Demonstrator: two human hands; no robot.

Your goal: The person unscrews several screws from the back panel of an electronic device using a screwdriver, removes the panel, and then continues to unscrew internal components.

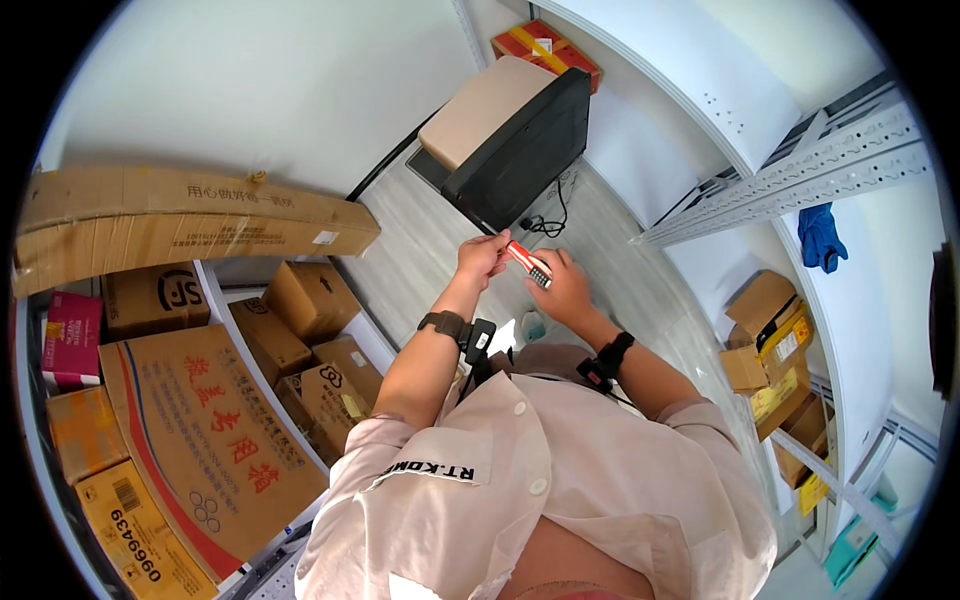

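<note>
Head view: the left hand (pixel 483 258) and right hand (pixel 562 290) both grasp a small red-and-white packet (pixel 527 263), held between them at chest height. Just beyond the hands stands a black box (pixel 525 150); cardboard cartons (pixel 310 300) lie left of them.

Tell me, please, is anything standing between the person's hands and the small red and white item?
Nothing visible does: the left hand and right hand both hold the small red and white item directly, above the floor.
</note>
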